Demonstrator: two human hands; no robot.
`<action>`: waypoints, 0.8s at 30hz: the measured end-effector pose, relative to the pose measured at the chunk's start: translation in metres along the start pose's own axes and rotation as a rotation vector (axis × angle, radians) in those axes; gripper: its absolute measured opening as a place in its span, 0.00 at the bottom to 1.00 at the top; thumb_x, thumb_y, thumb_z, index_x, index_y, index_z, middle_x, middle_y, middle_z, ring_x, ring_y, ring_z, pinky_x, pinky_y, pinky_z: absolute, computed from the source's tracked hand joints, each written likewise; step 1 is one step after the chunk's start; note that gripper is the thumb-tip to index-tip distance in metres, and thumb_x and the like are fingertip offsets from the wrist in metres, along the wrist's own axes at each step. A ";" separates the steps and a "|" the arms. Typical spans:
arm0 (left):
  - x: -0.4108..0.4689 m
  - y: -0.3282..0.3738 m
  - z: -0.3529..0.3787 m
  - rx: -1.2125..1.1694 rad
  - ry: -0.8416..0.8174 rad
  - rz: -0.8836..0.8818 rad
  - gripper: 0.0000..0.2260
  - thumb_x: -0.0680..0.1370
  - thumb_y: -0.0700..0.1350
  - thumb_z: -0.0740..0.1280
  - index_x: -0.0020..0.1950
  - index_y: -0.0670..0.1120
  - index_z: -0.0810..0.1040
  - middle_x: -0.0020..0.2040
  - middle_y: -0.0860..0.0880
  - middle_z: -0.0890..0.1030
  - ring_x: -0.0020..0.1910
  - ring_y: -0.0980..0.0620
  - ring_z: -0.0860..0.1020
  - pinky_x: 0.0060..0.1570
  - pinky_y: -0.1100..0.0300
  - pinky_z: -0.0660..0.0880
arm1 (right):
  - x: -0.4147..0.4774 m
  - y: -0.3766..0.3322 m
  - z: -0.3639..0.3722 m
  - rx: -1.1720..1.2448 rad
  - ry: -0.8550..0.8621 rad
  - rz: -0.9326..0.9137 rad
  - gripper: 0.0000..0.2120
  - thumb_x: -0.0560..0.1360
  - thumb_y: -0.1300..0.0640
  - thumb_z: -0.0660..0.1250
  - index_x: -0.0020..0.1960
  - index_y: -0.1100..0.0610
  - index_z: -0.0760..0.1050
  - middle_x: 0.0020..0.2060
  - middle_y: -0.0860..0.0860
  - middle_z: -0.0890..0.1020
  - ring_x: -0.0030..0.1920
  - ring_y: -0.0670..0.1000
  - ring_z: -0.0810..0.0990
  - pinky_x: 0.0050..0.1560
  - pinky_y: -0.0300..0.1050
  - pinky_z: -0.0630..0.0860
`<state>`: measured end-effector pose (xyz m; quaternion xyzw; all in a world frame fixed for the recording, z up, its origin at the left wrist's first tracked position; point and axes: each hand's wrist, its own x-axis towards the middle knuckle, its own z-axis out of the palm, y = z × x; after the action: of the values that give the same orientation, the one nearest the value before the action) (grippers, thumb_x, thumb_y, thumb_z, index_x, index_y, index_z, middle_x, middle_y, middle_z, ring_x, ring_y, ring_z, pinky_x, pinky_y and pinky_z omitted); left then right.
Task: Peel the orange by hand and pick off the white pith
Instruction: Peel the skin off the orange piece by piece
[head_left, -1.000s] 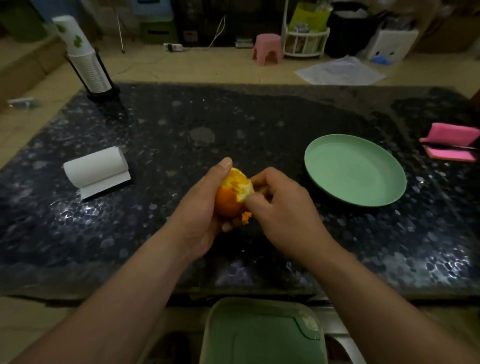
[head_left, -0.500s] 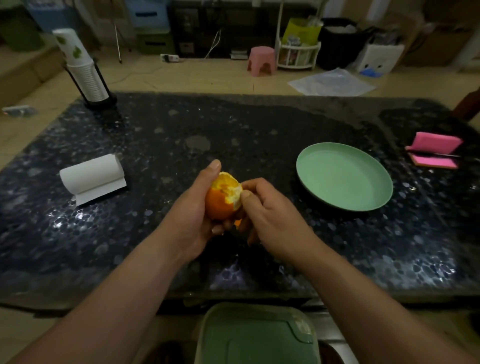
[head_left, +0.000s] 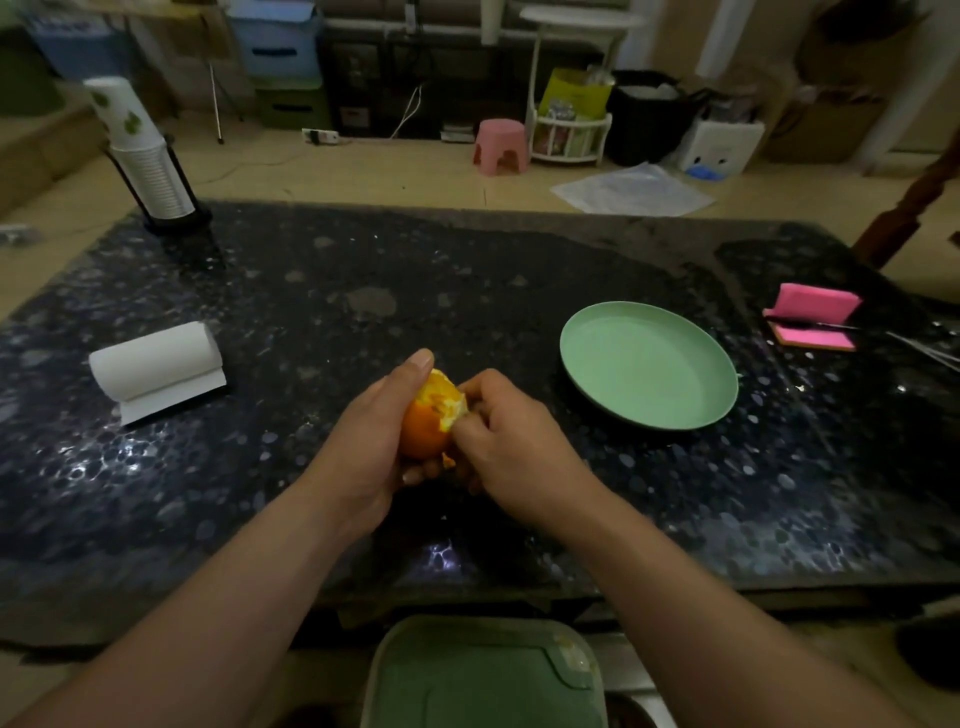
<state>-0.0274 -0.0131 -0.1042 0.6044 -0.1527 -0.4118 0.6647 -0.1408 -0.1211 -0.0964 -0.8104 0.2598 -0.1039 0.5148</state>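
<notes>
The orange (head_left: 422, 435) is partly peeled: its upper right side shows pale, pith-flecked flesh, and the lower left keeps smooth, deep orange rind. A small scrap of peel (head_left: 448, 460) hangs beneath. It sits above the dark tabletop (head_left: 363, 291), cupped in the left hand (head_left: 363, 452), and the right hand (head_left: 514, 452) pinches its bared edge.

One orange (head_left: 423, 428), two hands (head_left: 363, 447) (head_left: 514, 457), one green plate (head_left: 649, 364), one paper roll (head_left: 156, 361)

single head-worn wide-angle view, looks forward and down across dark speckled stone surface (head_left: 519, 291), both forearms close below lens, cluttered floor beyond far edge.
</notes>
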 end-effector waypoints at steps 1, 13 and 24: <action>-0.001 0.001 0.000 -0.008 0.003 -0.007 0.24 0.80 0.65 0.65 0.56 0.43 0.78 0.41 0.39 0.79 0.29 0.48 0.74 0.20 0.62 0.65 | 0.000 -0.001 0.000 0.013 0.000 0.006 0.03 0.83 0.51 0.63 0.56 0.47 0.74 0.41 0.50 0.85 0.37 0.48 0.85 0.38 0.49 0.84; -0.008 0.002 0.004 -0.030 0.002 -0.012 0.21 0.81 0.64 0.66 0.55 0.45 0.76 0.38 0.43 0.78 0.27 0.52 0.75 0.20 0.62 0.66 | 0.004 -0.001 0.001 0.000 0.015 0.031 0.03 0.81 0.55 0.65 0.53 0.48 0.75 0.41 0.51 0.86 0.38 0.49 0.86 0.38 0.50 0.81; -0.016 0.018 -0.009 -0.273 -0.112 -0.086 0.31 0.79 0.70 0.64 0.56 0.40 0.80 0.44 0.37 0.80 0.31 0.47 0.74 0.20 0.63 0.67 | -0.004 -0.009 -0.001 0.429 0.035 0.077 0.13 0.79 0.67 0.61 0.56 0.56 0.81 0.38 0.52 0.85 0.36 0.50 0.80 0.31 0.41 0.75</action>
<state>-0.0241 0.0034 -0.0853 0.4905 -0.1059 -0.4897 0.7130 -0.1418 -0.1170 -0.0876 -0.6699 0.2713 -0.1514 0.6743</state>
